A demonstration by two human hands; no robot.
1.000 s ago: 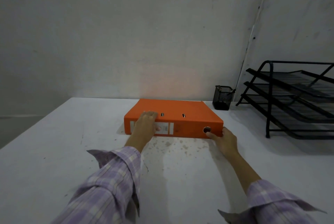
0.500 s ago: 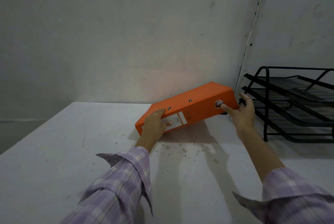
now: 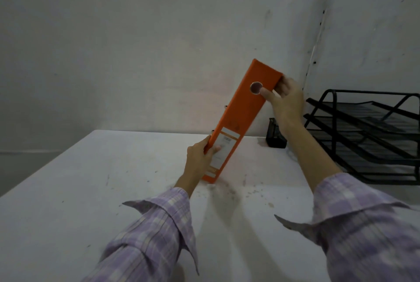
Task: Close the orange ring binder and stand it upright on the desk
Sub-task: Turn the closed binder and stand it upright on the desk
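Note:
The closed orange ring binder (image 3: 242,118) leans steeply to the right, its spine with the white label and finger hole facing me. Its lower end rests on the white desk (image 3: 91,190). My left hand (image 3: 198,159) grips the binder's lower left edge near the label. My right hand (image 3: 285,97) holds the raised top end, thumb beside the finger hole.
A small black mesh pen cup (image 3: 276,132) stands behind the binder by the wall. A black tiered wire paper tray (image 3: 368,136) fills the right side of the desk. The grey wall runs close behind, and the desk's left edge slopes off at the left.
The binder lay flat on the desk, then its right end rose. Now it stands nearly on end, swung up by my right hand while the left stays low on it.

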